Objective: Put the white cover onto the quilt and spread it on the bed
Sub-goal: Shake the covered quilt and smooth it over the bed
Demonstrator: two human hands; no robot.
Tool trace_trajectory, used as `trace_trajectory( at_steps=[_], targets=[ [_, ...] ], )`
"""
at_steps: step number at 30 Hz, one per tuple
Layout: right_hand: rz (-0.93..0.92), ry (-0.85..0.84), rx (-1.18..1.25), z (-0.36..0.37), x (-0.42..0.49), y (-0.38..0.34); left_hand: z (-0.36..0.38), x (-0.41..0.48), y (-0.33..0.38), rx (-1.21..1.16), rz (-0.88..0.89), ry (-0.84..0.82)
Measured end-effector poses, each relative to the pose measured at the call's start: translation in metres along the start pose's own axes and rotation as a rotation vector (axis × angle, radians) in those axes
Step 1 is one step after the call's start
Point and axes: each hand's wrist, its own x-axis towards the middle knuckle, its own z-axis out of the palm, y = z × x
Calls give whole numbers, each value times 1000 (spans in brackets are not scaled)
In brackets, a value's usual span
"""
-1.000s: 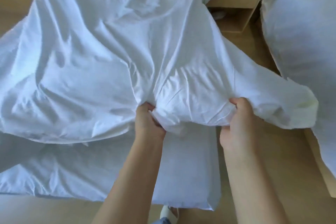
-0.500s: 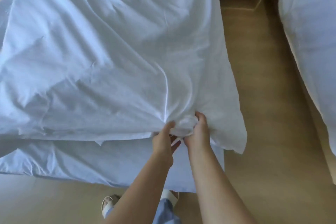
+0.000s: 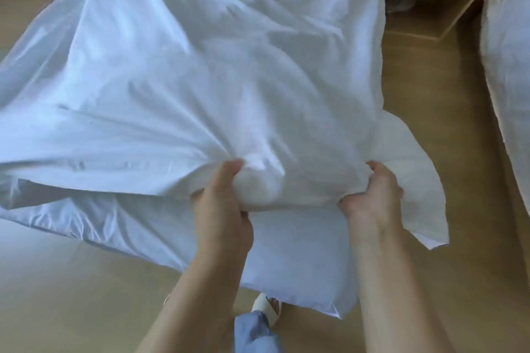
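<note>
The white cover with the quilt inside lies rumpled over most of the bed and is lifted at its near edge. My left hand grips a bunched fold of that near edge, thumb on top. About a forearm's width to the right, my right hand grips the same edge. A loose corner of the cover hangs past my right hand. Below the raised edge shows the bed's foot, draped in white sheet.
A wooden bedside cabinet stands at the top right. A second bed with white bedding runs down the right side. Light wooden floor fills the aisle between the beds. My slippered foot stands at the bed's foot.
My hands, close together on one bunch half a second ago, have moved apart along the cover's near edge and lifted it. The cover billows more to the left.
</note>
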Motion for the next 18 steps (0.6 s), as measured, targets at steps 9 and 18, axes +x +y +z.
trace_trajectory(
  at_steps=[9,18],
  targets=[
    [433,-62,1,-26,-30,122,-48,12,-78,326,-286,-116],
    [238,-20,-20,34,-24,91,-67,111,-12,-354,-340,-70]
  ],
)
